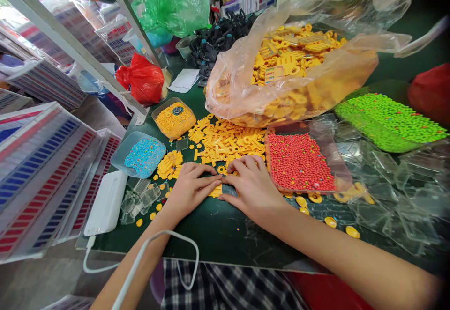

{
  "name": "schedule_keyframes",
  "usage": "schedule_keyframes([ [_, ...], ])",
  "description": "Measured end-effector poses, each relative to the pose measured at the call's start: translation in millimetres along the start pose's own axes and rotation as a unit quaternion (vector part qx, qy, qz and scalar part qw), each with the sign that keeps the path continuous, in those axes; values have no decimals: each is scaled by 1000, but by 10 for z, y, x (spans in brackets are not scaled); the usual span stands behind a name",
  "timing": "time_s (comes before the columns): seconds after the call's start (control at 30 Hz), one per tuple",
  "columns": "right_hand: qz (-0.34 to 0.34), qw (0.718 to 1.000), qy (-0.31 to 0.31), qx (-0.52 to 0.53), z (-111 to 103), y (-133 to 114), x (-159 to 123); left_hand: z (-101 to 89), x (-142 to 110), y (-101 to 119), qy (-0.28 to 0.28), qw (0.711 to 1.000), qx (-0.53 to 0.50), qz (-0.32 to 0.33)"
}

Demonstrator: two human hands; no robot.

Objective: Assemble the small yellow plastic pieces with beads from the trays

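Near the table's front edge, my left hand (193, 187) and my right hand (252, 187) meet with their fingertips almost touching. Under the fingertips of my left hand is a small flat yellow plastic piece (215, 191), pinched and partly covered. My right hand is curled, its thumb and forefinger around a greyish, see-through flat piece (229, 190). Just beyond the fingers spreads a pile of loose yellow plastic parts (228, 141), some ring-shaped. Right of my right hand stands a clear tray of red beads (298, 162).
Blue beads (145, 155) and yellow beads (175, 119) fill tubs at left; green beads (393, 118) lie right. Behind is a bag of yellow parts (291, 62). Clear plastic pieces (393, 188) lie right. A power bank (106, 202) has a cable (161, 232) crossing my left forearm.
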State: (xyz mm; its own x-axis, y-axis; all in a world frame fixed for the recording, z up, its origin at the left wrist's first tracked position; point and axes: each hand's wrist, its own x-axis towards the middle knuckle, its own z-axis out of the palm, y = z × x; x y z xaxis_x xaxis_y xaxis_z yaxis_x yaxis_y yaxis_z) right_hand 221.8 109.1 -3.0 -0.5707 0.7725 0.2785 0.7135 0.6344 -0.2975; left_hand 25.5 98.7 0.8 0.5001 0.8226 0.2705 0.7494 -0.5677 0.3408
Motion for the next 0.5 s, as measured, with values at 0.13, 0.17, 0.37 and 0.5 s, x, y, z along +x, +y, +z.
schedule_keyframes([
  [0.13,-1,1000,-3,4,-16,3,3,-13,30,46,27,1000,7,3],
  [0.17,1,1000,-5,5,-21,1,4,-36,39,48,38,999,4,-5],
  [0.37,1,1000,-8,6,-45,-13,2,-483,-43,-190,238,956,108,-136],
  [0.5,-9,1000,14,3,-25,-7,-5,-762,-111,-356,288,927,107,-218],
])
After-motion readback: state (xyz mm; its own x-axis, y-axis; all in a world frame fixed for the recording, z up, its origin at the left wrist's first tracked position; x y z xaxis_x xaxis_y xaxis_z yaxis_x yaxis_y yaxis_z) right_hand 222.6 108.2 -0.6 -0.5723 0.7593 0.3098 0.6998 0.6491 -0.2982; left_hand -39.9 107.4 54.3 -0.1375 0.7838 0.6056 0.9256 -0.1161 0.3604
